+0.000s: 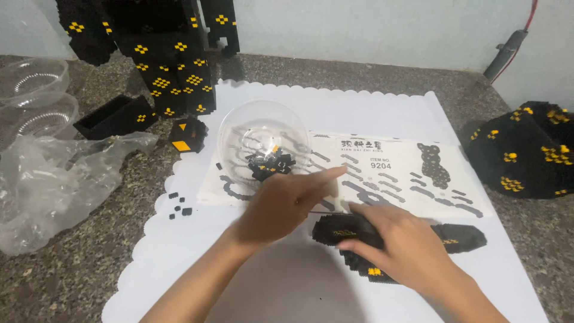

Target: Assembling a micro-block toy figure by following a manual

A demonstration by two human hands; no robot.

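a: our right hand [402,242] lies over the flat black-and-yellow brick section [460,238] on the white scalloped mat [287,287], fingers curled down on its near end. let's press evenly so the layers don't split.

b: agreed. our left hand [284,203] is empty, fingers loosely out, index pointing across the instruction sheet [406,173], just beside the clear bowl [263,134] of small bricks [270,164].

a: we should probably keep the section flat on the mat, and match the row against the sheet before seating anything.
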